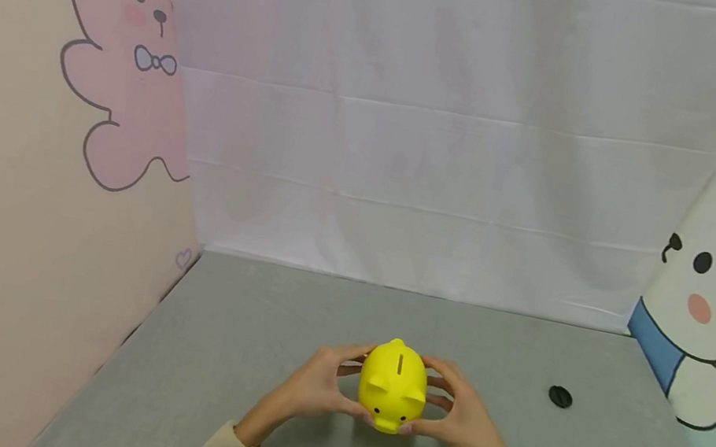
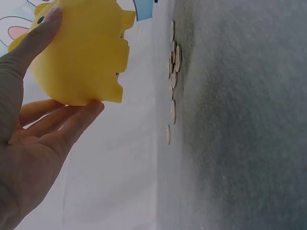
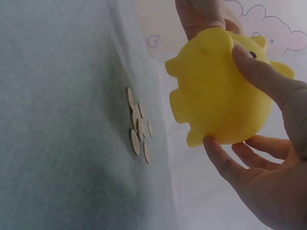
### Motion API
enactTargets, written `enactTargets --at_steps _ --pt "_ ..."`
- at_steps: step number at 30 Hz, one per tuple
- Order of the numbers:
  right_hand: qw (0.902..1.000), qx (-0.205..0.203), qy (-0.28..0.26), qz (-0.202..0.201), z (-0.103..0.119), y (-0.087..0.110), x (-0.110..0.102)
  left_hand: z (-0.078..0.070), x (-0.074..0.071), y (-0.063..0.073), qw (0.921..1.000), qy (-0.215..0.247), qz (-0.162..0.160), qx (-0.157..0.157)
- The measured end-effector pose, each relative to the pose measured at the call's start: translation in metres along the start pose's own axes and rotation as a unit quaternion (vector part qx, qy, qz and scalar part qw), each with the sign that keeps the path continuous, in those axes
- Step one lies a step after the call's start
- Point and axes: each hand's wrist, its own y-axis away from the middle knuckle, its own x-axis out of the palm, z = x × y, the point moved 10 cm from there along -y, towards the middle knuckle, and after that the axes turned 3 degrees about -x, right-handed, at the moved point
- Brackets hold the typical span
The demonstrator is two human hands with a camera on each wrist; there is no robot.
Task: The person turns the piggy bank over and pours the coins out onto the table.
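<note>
A yellow piggy bank point(image 1: 393, 386) with a coin slot on its back is held up above the grey table, its snout toward me. My left hand point(image 1: 323, 383) grips its left side, thumb near the face and fingers toward the rear. From the other side my right hand point(image 1: 464, 414) grips it the same way. Beneath it, several coins point(image 2: 173, 72) lie on the table in a loose cluster; the wrist views show a gap between them and the pig's feet. In the head view the pig and hands hide these coins.
A small black round plug-like piece point(image 1: 561, 397) lies on the grey table point(image 1: 255, 317) to the right. A white cloth point(image 1: 419, 122) hangs behind the table. Walls with cartoon animals stand at left and right.
</note>
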Motion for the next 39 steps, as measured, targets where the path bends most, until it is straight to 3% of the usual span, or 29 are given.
enactTargets --at_steps 16,24,31,39 --pt "0.9992 -0.004 0.041 0.003 -0.001 -0.001 -0.011 -0.005 0.007 -0.013 0.9995 -0.026 0.001 0.018" --pt "0.9976 0.002 0.068 -0.002 -0.003 0.001 -0.030 -0.016 0.014 -0.030 0.9984 -0.052 0.002 0.020" --pt "0.9966 0.007 0.082 0.008 -0.009 0.008 -0.055 -0.025 0.036 -0.054 0.9958 -0.085 0.013 0.030" --pt "0.9919 0.024 0.123 0.016 -0.022 0.021 -0.097 -0.036 0.070 -0.087 0.9969 -0.074 0.009 0.026"
